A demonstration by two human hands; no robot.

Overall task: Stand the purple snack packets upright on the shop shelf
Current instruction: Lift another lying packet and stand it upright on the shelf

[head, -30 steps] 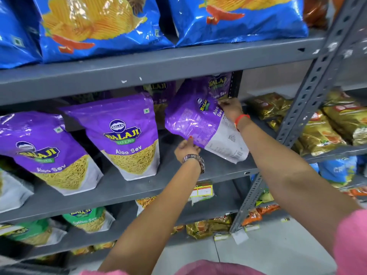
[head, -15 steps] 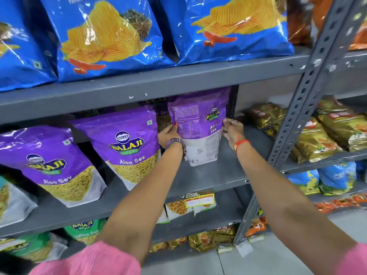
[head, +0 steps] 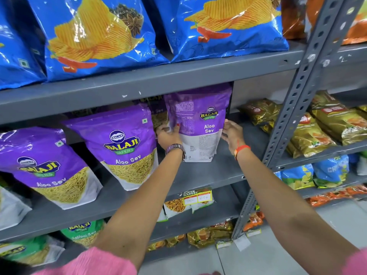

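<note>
Purple Aloo Sev packet [head: 200,126] stands upright on the middle grey shelf [head: 198,175], at the shelf's right end, just beside the perforated upright post [head: 294,116]; its base rests on the shelf surface, its back and side panel with small print turned toward the camera; top edge close under the shelf above.

Left hand [head: 168,134] on the packet's left edge; fingers curl round the edge, thumb on the printed face, so the hand grasps the packet at mid-height; wristwatch [head: 175,148] on that wrist.

Right hand [head: 231,133] at the packet's right edge; fingers extended and spread, palm flat toward the side of the packet; fingertips touch or nearly touch the edge, contact not certain; not closed around anything; orange band [head: 241,149] on that wrist.

Second purple packet [head: 123,147] leans back to the left of the held one, front face forward, just beside the left hand; third purple packet [head: 45,167] further left, also leaning back; another purple packet [head: 156,114] partly hidden behind, between the held packet and the second one.

Blue chip bags [head: 158,30] on the shelf above; gold packets [head: 309,128] on the neighbouring rack to the right; green packets [head: 83,231] on the shelf below; pink sleeve [head: 95,262] at the lower edge.
</note>
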